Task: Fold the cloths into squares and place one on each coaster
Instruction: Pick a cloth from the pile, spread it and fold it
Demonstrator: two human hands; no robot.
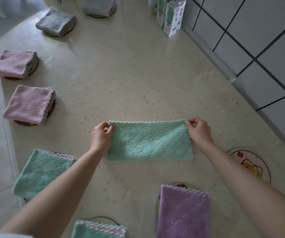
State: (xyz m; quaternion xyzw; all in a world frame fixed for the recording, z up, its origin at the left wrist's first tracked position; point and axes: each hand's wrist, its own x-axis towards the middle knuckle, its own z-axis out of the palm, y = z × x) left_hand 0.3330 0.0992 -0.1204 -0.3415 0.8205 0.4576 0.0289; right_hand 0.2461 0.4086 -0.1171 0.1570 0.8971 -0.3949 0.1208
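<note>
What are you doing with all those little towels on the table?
A person is folding a green cloth on the table. It is a long strip now, and the left hand and right hand each pinch a far corner. Seven folded cloths, grey, pink, green and purple, already sit on round coasters around the table's edge. One coaster on the right is still bare, probably waiting for this cloth.

green cloth (149,143) flat | left hand (101,136), right hand (199,132) pinch far corners
</note>
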